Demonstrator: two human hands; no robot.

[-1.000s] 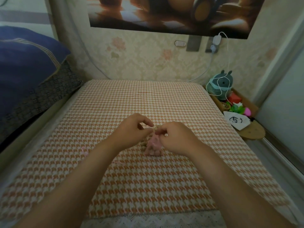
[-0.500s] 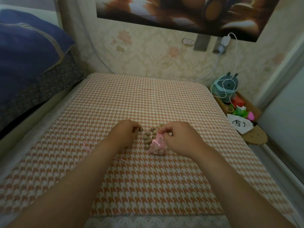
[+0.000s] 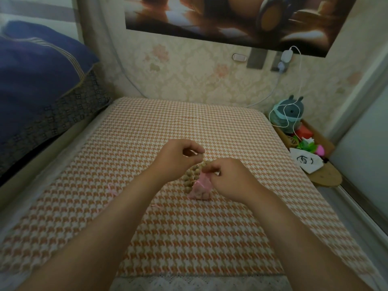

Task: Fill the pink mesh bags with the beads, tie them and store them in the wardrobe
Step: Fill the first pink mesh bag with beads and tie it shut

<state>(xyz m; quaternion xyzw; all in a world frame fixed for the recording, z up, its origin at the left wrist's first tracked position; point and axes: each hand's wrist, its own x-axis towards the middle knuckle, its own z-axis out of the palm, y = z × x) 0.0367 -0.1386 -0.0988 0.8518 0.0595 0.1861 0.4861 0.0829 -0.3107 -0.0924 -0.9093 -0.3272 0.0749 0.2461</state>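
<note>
A small pink mesh bag [image 3: 200, 189] stands on the houndstooth cloth [image 3: 189, 238], partly filled with beads. My right hand [image 3: 231, 179] pinches the bag's top edge and holds its mouth up. A cluster of loose tan beads [image 3: 191, 175] lies just left of and behind the bag. My left hand [image 3: 178, 158] hovers above the beads and the bag's mouth, thumb and fingertips pinched on a bead that is mostly hidden. A second pink bag [image 3: 111, 190] lies flat on the cloth to the left, partly behind my left forearm.
Blue bedding [image 3: 37, 80] is piled at the left edge. At the right stands a wooden tray [image 3: 323, 141] with a plush toy [image 3: 287, 114], a white charger cable, a white pouch [image 3: 305, 161] and a round wooden board [image 3: 327, 177]. The wall is behind.
My left hand dipped to the bead pile, then rose with its fingertips pinched together toward the bag's mouth. My right hand kept its hold on the bag's top.
</note>
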